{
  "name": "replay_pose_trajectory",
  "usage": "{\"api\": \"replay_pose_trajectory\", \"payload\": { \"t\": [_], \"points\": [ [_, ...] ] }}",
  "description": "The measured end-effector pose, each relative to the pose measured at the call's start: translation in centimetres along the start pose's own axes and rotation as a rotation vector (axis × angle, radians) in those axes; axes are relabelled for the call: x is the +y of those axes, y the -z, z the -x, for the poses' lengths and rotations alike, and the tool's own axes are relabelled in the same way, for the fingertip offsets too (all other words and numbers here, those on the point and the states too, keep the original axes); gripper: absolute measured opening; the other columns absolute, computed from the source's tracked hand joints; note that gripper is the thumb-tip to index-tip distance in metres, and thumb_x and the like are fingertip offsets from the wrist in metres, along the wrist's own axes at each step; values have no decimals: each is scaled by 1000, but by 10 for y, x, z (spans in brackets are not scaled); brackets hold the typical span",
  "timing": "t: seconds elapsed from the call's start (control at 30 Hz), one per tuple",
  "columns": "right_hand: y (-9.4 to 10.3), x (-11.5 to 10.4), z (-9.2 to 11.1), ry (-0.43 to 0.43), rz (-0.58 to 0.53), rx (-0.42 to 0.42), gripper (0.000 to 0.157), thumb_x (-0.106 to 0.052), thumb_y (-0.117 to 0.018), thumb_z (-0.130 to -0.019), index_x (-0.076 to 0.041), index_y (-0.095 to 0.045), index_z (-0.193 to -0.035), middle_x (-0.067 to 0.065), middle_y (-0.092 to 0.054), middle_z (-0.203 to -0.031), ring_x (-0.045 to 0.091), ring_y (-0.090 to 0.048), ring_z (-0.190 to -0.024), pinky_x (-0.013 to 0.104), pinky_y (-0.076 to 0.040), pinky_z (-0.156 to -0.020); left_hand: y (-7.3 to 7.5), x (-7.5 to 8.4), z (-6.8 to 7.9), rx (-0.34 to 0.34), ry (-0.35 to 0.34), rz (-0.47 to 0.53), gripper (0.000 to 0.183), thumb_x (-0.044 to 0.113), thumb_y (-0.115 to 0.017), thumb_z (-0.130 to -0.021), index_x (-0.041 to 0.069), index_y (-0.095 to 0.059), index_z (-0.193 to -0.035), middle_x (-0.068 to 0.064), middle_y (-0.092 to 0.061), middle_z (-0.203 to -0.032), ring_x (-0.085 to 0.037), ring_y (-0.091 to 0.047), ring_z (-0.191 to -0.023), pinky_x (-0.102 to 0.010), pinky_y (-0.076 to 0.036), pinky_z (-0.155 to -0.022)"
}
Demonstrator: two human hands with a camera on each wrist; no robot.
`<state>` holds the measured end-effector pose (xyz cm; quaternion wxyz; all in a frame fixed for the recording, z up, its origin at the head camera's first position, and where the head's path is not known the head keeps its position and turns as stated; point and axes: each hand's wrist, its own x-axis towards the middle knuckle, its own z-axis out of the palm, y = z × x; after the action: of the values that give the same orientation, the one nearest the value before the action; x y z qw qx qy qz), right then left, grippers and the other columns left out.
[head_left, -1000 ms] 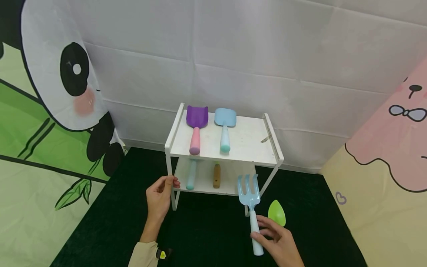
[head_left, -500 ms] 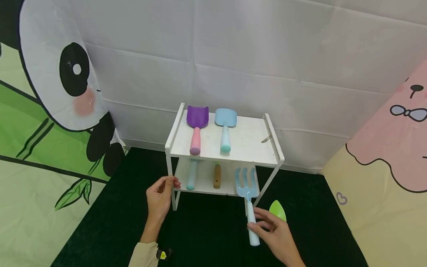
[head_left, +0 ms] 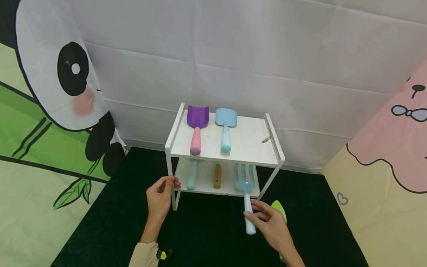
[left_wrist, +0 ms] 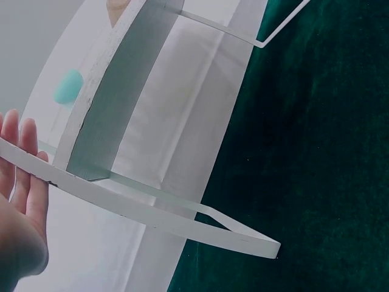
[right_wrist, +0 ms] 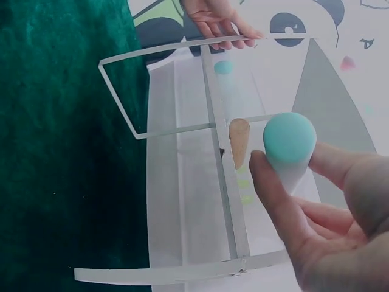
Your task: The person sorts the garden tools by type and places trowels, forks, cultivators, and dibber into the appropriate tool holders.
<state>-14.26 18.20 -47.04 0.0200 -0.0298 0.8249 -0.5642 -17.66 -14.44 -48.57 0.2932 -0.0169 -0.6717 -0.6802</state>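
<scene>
My right hand (head_left: 271, 224) pinches the pale handle of a light blue hand fork (head_left: 247, 185) between thumb and fingers. Its tines reach over the right part of the lower shelf (head_left: 205, 184); whether they touch it I cannot tell. In the right wrist view the handle's mint end (right_wrist: 289, 139) faces the camera. My left hand (head_left: 161, 198) holds the front left leg (left_wrist: 121, 205) of the white rack, fingers curled behind it. On the lower shelf lie a mint handle (head_left: 192, 175) and a wooden handle (head_left: 217, 176), their heads hidden under the top shelf.
A purple scoop with pink handle (head_left: 196, 128) and a light blue scoop (head_left: 225, 128) lie on the top shelf (head_left: 251, 139). A green-bladed tool (head_left: 279, 208) lies on the dark green cloth (head_left: 207, 230), partly behind my right hand. White fabric (head_left: 233, 55) hangs behind the rack.
My right hand has moved forward and slightly left, carrying the hand fork from in front of the rack to over the lower shelf. My left hand stays on the leg.
</scene>
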Motion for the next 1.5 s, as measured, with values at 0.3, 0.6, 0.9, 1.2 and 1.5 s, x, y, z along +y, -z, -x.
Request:
{"api": "replay_pose_trajectory", "payload": {
  "t": [0.3,0.6,0.9,1.2,1.5],
  "points": [
    [-3,-3,-11,21,12,8,46,-25,-79,-92,-3,-66,-131,11,-71,-120,21,-74,-97,29,-60,-82,-1,0,0,2,-15,-8,22,2,-55,-105,-9,-70,-93,-16,-72,-86,-12,-69,-77,-20,-57,-79],
    [-7,-10,-21,56,75,40,46,-27,-78,-93,-2,-67,-130,16,-72,-121,22,-75,-95,28,-61,-79,-1,0,0,2,0,-13,23,3,-55,-106,-9,-70,-93,-17,-72,-87,-12,-69,-77,-20,-57,-79],
    [-14,-11,-34,91,72,60,42,-23,-77,-95,1,-67,-128,17,-73,-116,23,-76,-90,29,-61,-76,-1,1,0,5,7,-19,23,4,-55,-106,-10,-69,-93,-17,-72,-87,-11,-69,-77,-20,-57,-79],
    [-22,-13,-45,150,99,92,40,-16,-76,-95,8,-66,-125,23,-72,-114,31,-75,-97,32,-62,-78,-1,2,-1,1,-2,-22,23,3,-55,-106,-10,-69,-93,-22,-71,-88,-11,-70,-77,-20,-57,-79],
    [-27,-18,-52,134,153,133,39,-14,-77,-94,10,-66,-124,24,-72,-115,30,-75,-92,31,-62,-74,0,5,0,-1,6,-27,23,4,-55,-106,-9,-70,-93,-16,-72,-86,-12,-70,-77,-20,-57,-80]
  ]
}}
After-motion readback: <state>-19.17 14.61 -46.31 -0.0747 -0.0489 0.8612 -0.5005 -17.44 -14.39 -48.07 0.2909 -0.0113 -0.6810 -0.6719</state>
